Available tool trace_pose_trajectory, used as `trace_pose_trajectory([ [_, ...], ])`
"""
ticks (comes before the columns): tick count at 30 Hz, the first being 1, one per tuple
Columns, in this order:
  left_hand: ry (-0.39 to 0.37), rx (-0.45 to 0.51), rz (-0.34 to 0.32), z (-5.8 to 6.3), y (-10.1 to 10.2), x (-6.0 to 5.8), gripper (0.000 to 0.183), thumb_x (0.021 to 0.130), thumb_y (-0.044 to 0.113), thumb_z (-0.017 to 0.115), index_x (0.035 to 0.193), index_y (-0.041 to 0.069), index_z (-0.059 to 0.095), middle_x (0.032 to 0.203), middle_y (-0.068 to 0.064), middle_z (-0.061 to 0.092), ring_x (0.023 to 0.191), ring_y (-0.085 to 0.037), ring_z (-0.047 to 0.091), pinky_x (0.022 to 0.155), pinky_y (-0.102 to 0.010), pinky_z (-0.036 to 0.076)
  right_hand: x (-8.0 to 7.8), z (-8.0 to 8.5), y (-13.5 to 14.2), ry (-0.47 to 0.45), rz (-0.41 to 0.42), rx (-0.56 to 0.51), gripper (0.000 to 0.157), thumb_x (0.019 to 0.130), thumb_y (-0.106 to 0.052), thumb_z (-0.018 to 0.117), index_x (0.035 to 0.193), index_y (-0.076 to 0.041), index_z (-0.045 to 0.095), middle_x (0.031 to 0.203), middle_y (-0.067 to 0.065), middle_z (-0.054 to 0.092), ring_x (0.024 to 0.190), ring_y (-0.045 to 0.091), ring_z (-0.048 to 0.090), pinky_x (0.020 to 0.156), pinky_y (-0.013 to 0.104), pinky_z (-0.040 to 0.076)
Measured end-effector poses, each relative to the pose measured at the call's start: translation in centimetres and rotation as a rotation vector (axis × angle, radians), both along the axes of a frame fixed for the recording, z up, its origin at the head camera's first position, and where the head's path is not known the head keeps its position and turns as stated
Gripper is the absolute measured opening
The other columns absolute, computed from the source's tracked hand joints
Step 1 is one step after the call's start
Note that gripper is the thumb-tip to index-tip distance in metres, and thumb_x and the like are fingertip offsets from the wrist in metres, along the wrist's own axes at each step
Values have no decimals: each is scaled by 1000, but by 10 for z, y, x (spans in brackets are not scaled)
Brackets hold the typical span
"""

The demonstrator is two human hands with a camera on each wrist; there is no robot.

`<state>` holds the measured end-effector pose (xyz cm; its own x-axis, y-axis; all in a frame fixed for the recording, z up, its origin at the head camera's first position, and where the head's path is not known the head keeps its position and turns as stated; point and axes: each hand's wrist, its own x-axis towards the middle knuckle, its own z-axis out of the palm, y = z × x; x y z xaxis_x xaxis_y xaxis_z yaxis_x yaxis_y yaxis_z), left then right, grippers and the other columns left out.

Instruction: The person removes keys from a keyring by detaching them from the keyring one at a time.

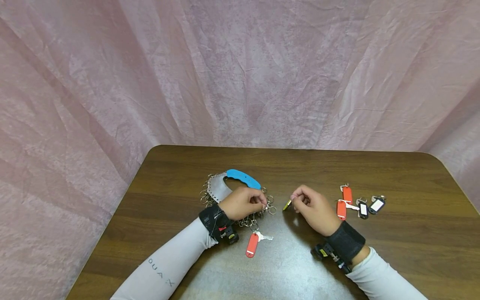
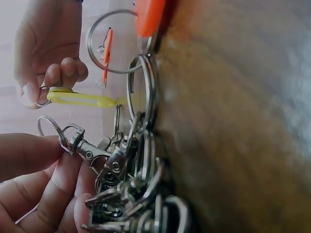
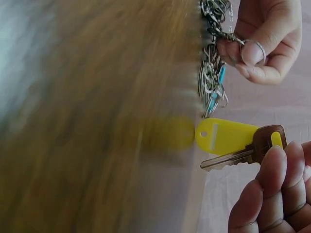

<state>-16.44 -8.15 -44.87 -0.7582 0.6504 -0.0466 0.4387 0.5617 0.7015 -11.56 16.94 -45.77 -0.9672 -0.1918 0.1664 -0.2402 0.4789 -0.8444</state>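
Observation:
A curved metal key holder with a blue handle [image 1: 243,177] lies on the table, many clasps and split rings along its edge. My left hand [image 1: 243,203] is over its right part, pinching a small swivel clasp [image 2: 86,151] that carries an open-standing split ring [image 2: 41,122]. Just to the right, my right hand [image 1: 314,210] pinches the ring end of a yellow key tag [image 3: 228,137]. A key with a brown head [image 3: 265,141] hangs beside that tag, its blade pointing toward the table. The two hands are a short gap apart.
A red key tag [image 1: 252,245] with a silver key [image 1: 265,237] hangs off the holder's near edge. Right of my right hand lie red tags [image 1: 347,195] with a key, and two black tags [image 1: 376,205]. A pink curtain [image 1: 262,75] hangs behind the wooden table [image 1: 180,160].

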Motion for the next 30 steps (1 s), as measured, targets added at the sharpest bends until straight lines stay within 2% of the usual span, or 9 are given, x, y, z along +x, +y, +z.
trace_pose_trajectory([
  [3, -7, -7, 7, 0, 0, 0, 10, 91, 9, 65, 94, 15, 73, 84, 4, 72, 74, 2, 57, 70, -17, 47, 1, 0, 6, 3, -8, 5, 6, 97, -8, 61, 91, -7, 64, 75, 2, 63, 65, 4, 59, 61, 22, 49],
  [11, 2, -23, 19, 0, 1, 1, 10, 92, 11, 65, 95, 16, 73, 84, 4, 71, 75, 1, 57, 71, -18, 47, 2, -1, 21, 3, -61, 42, 8, 98, -12, 61, 91, -11, 64, 75, -1, 63, 66, 6, 60, 62, 23, 49],
  [20, 1, -38, 25, 3, 1, 2, 9, 93, 12, 64, 95, 17, 72, 85, 5, 71, 76, -1, 58, 72, -19, 47, 4, -1, 38, 11, -83, 23, 11, 101, -11, 58, 94, -5, 63, 77, 5, 64, 68, 6, 63, 66, 23, 54],
  [30, 17, -41, 31, 2, 2, 2, 8, 93, 13, 65, 94, 18, 72, 85, 5, 70, 77, -1, 58, 72, -19, 47, 8, 2, 50, 21, -119, 58, 14, 102, -16, 58, 96, -5, 64, 77, 5, 65, 68, 6, 64, 66, 21, 53],
])
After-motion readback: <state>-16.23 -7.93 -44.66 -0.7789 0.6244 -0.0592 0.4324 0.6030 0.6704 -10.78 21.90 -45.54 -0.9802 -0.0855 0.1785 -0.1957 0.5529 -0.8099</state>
